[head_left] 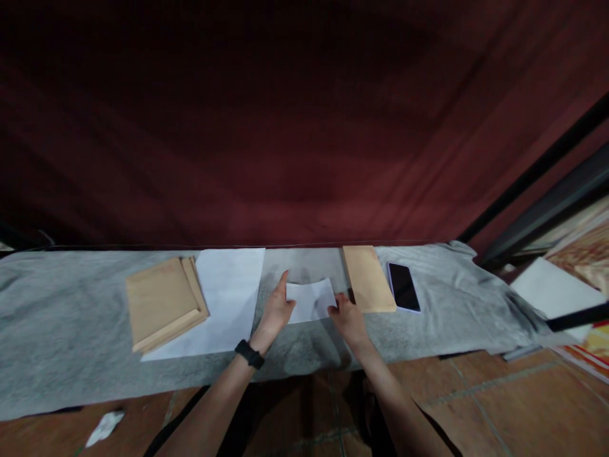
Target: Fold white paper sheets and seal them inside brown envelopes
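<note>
Between my two hands is a small white sheet of paper [311, 301], slightly bowed along its far edge. My left hand [276, 308], with a black band on its wrist, grips the sheet's left end, thumb on top. At the right end my right hand [349, 319] pinches the near corner. Just beyond the right hand lies a long brown envelope [368, 279]. Left of my left hand, a large white sheet [231, 298] lies flat, partly covered by a stack of brown envelopes [164, 298].
A phone [404, 287] lies right of the long envelope. Grey cloth [442, 304] covers the narrow table. A dark red curtain [304, 158] hangs behind it. Dark metal bars [547, 162] slant at the right. A crumpled white scrap [104, 427] lies on the tiled floor [476, 406].
</note>
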`<state>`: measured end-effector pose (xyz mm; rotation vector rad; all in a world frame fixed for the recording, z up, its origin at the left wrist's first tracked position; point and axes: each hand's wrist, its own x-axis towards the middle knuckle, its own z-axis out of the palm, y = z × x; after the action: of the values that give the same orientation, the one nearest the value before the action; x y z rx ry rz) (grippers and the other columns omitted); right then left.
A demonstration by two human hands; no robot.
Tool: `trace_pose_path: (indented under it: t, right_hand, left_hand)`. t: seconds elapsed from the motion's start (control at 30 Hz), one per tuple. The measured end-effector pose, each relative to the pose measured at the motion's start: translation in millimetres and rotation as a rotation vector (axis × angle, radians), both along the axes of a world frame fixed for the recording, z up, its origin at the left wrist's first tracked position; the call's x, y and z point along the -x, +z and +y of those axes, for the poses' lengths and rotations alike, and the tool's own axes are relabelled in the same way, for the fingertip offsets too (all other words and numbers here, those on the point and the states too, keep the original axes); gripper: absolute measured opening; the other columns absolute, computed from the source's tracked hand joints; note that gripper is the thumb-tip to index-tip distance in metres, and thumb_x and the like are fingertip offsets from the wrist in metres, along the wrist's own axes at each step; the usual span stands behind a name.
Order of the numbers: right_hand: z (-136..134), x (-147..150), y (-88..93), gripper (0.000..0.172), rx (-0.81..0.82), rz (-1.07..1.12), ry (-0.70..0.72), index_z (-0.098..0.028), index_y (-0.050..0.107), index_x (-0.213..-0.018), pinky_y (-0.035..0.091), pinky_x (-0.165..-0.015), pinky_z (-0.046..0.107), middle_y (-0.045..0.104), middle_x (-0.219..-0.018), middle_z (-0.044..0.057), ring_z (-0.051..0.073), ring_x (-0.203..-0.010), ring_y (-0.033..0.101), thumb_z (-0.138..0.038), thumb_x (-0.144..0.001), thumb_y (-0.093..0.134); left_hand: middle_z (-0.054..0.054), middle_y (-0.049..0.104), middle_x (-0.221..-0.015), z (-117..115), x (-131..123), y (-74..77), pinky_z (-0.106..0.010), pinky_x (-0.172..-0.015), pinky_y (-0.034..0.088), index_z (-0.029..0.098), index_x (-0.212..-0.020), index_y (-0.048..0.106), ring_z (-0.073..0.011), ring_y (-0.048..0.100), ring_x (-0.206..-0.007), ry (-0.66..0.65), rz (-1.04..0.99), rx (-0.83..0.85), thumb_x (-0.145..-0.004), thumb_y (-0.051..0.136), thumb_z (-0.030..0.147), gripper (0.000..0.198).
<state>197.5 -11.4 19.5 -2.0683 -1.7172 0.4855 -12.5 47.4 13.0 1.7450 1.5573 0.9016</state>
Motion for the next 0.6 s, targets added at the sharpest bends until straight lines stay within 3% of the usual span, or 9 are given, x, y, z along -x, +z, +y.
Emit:
trace_pose_path:
  t: [0.17,0.37,0.5,0.6]
  right_hand:
    - [2,8,9.1,0.036,-0.207,-0.229,0.057,-0.015,0.059,-0.128,0.049,-0.096,0.041,0.067,-0.118,0.017,0.03,-0.113,0.062,-0.019,-0.095,0.045]
    - [7,32,-11.3,0.043,-0.305,-0.159,0.397,-0.015,0.052,-0.141,0.039,-0.114,0.038,0.052,-0.148,0.011,0.022,-0.137,0.046,-0.024,-0.102,0.037]
    - [0,42,-26.4,0.049,-0.295,-0.265,0.39,-0.018,0.045,-0.149,0.032,-0.117,0.046,0.038,-0.158,0.011,0.027,-0.146,0.034,-0.035,-0.103,0.041]
    - [-3,44,-31.6,0.05,-0.273,-0.304,0.332,-0.023,0.042,-0.151,0.03,-0.117,0.049,0.029,-0.162,0.011,0.029,-0.148,0.031,-0.039,-0.103,0.04]
  left_hand:
    - [-0.015,0.064,-0.128,-2,-4,11.8,-0.039,-0.098,0.049,0.015,-0.156,0.028,-0.0288,0.065,-0.112,-0.021,0.234,0.092,-0.073,0.056,0.004,0.088]
    - [-0.015,0.06,-0.135,4,-3,19.8,-0.036,-0.103,0.047,0.014,-0.151,0.036,-0.0256,0.059,-0.122,-0.079,0.296,0.142,-0.075,0.058,0.001,0.08]
    - [-0.014,0.058,-0.138,0,-3,25.1,-0.034,-0.103,0.048,0.015,-0.149,0.038,-0.0244,0.057,-0.127,-0.057,0.368,0.114,-0.078,0.059,0.002,0.075]
    - [-0.017,0.051,-0.147,-13,-9,23.6,-0.04,-0.11,0.042,0.014,-0.148,0.04,-0.0272,0.047,-0.138,-0.022,0.507,-0.039,-0.085,0.053,0.004,0.065]
